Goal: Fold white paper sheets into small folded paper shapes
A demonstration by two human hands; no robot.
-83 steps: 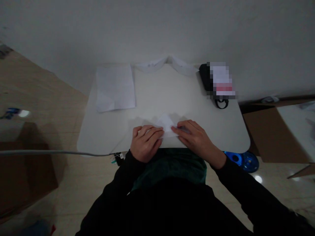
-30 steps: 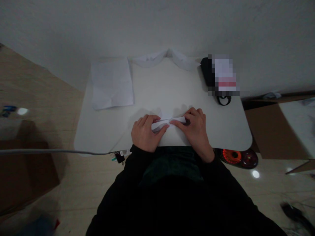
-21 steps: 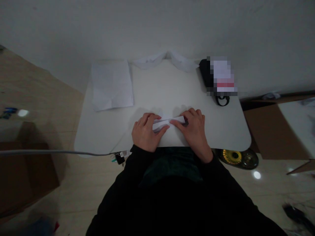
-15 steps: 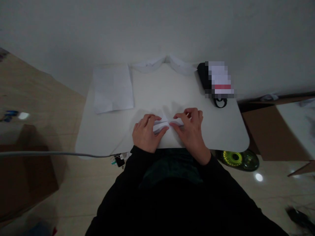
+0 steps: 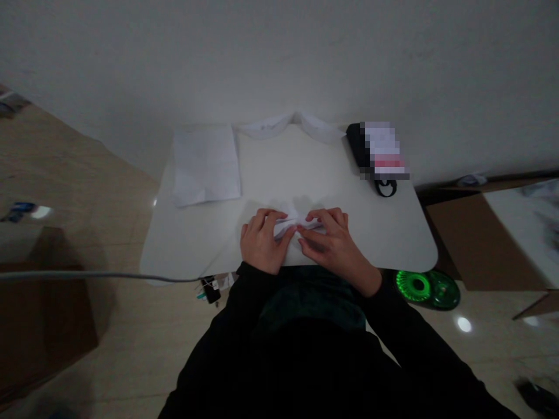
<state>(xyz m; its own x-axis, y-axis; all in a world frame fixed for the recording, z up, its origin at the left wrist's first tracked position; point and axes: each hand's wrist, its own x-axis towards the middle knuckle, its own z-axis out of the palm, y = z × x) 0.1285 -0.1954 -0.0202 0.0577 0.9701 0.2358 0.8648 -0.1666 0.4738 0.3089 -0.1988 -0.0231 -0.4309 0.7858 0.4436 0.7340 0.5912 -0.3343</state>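
Note:
A small piece of folded white paper lies near the front edge of the white table, between my two hands. My left hand pinches its left end, thumb on the near side and fingers on the far side. At the other end, my right hand has its fingers curled over the paper, one fingertip pressing close to the middle fold. The right thumb sits lower, apart from the fold. My fingers hide parts of the paper, so its full shape cannot be made out.
White paper sheets lie at the table's back left. Two curved white strips stand by the wall. A black case rests at the back right. A grey cable crosses at left. A cardboard box stands right of the table.
My right thumb has moved off the paper toward me, and a finger now presses near its middle. My left hand keeps its pinch. The view has shifted slightly.

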